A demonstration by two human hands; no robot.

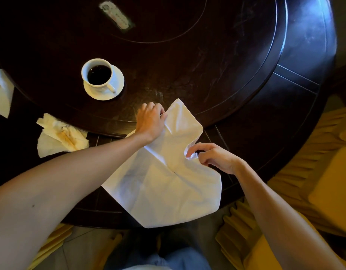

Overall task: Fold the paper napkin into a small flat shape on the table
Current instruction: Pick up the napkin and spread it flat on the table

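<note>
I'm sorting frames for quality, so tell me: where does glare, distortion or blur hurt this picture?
Head view: glare streaks the table along its right rim; wide-angle bending curves that rim and stretches both forearms; the pale object at the top is blurred beyond reading; the napkin, left hand and right hand are well lit and fairly sharp.

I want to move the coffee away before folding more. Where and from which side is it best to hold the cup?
Probably by the handle of the cup. It sticks out toward the person's side, slightly right, so the left hand, now pinching the napkin close by, could come from the near side. The cup is nearly full, so lifting the saucer rim may be safer.
</note>
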